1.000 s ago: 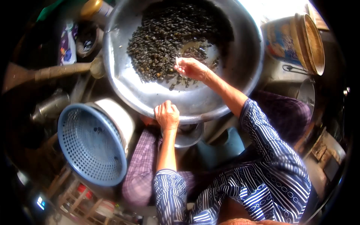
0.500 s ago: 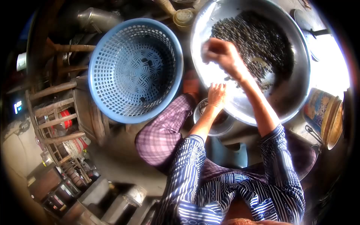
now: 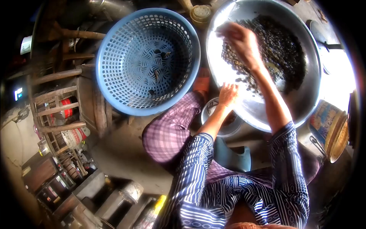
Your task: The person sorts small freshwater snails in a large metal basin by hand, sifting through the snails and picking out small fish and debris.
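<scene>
A large metal basin holds a heap of small dark shellfish-like pieces, thickest on its right side. My left hand is at the basin's near left rim, its fingers over the edge and the thumb hidden. My right hand is above the basin's left part, fingers bent toward the left. Motion blur hides whether it holds anything. To the left, a round blue plastic basket with a perforated wall has a few small dark bits on its floor.
A smaller round tub stands beneath my left forearm. A low blue-green stool is under me. Further right is a worn bucket. A wooden chair lies along the left, and a lidded container sits between basket and basin.
The view has shifted, so basket and basin appear further right. My right hand is higher over the basin. More small bits show in the basket. My left hand stays at the rim.
</scene>
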{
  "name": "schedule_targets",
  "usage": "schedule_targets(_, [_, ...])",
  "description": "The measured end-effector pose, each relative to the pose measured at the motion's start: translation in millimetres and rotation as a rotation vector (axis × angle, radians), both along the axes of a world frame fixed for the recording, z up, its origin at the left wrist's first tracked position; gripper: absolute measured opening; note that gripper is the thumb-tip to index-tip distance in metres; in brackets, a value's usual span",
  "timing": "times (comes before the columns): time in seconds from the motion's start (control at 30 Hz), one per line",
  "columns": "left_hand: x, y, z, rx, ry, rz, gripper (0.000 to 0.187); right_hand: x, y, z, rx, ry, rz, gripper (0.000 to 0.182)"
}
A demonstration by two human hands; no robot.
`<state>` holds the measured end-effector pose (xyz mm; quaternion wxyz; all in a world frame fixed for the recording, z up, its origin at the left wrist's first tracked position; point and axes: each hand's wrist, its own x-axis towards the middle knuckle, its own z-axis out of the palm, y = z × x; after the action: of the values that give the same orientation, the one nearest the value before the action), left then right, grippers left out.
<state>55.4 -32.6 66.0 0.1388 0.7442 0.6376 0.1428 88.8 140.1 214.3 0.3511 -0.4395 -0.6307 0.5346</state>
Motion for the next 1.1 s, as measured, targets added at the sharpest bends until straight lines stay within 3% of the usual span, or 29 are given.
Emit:
schedule_targets(0.07, [-1.1, -1.3, -5.3, 0.0, 0.008, 0.005, 0.015, 56.1, -2.9, -47.9, -0.164, -0.012, -0.2, 0.021])
schedule_targets(0.13, [-3.5, 0.9, -0.3, -0.009, 0.032, -0.015, 0.011, 135.4, -20.4, -124.0, -0.143, -0.055, -0.28, 0.023])
schedule_targets(0.17, [-6.8, 1.9, -4.8, 0.211, -0.063, -0.025, 0.008, 179.7, -32.5, -162.7, -0.265, -0.15, -0.306, 0.026])
schedule_targets(0.2, [-9.3, 1.2, -4.5, 0.088, -0.081, -0.003, 0.008, 224.1, -47.3, -187.1, -0.392, -0.255, -0.363, 0.029])
schedule_targets(0.27, [-2.3, 7.1, 13.5, 0.006, -0.03, 0.011, 0.006, 272.6, -79.6, -185.0, -0.538, -0.468, -0.651, 0.035])
schedule_targets(0.33, [-8.4, 7.3, 7.3, 0.059, -0.007, -0.132, 0.006, 319.7, -107.4, -213.1, -0.667, -0.212, -0.848, 0.041])
schedule_targets(0.43, [-10.6, 7.4, 0.7, 0.031, 0.06, -0.137, 0.003, 351.0, -118.0, -233.8, -0.755, -0.043, -1.087, 0.045])
schedule_targets(0.53, [-12.1, -3.0, -2.9, 0.075, 0.076, -0.142, 0.001, 369.4, -116.5, -245.1, -0.702, -0.175, -1.129, 0.052])
schedule_targets(0.57, [-11.7, -3.1, -2.5, 0.073, 0.083, -0.145, 0.002, 372.5, -108.3, -248.7, -0.543, -0.38, -1.15, 0.055])
schedule_targets(0.6, [-12.2, -3.3, -1.3, 0.069, 0.092, -0.145, 0.003, 372.8, -102.6, -258.0, -0.383, -0.584, -1.154, 0.058])
schedule_targets(0.67, [-10.4, -3.2, 0.3, 0.056, 0.091, -0.153, 0.004, 359.7, -78.2, -227.0, -0.427, -0.662, -1.049, 0.062])
schedule_targets(0.83, [-10.9, -4.2, -3.8, 0.059, 0.079, -0.16, 0.007, 339.6, -35.2, -262.2, -0.4, -0.88, -0.668, 0.062])
schedule_targets(0.87, [-10.7, -5.6, -4.0, 0.054, 0.08, -0.16, 0.007, 336.8, -31.6, -274.6, -0.42, -0.881, -0.621, 0.063])
schedule_targets(0.97, [-11.5, -4.7, -2.4, 0.059, 0.081, -0.174, 0.007, 286.9, -53.2, -230.6, -0.474, -0.8, -0.46, 0.068])
schedule_targets(1.07, [-10.0, -3.8, -0.4, 0.062, 0.082, -0.17, 0.006, 249.0, -94.7, -239.0, -0.172, -0.72, -0.15, 0.065])
schedule_targets(1.1, [-9.2, -3.0, -0.3, 0.064, 0.081, -0.167, 0.006, 232.4, -109.6, -228.6, -0.146, -0.812, -0.153, 0.062])
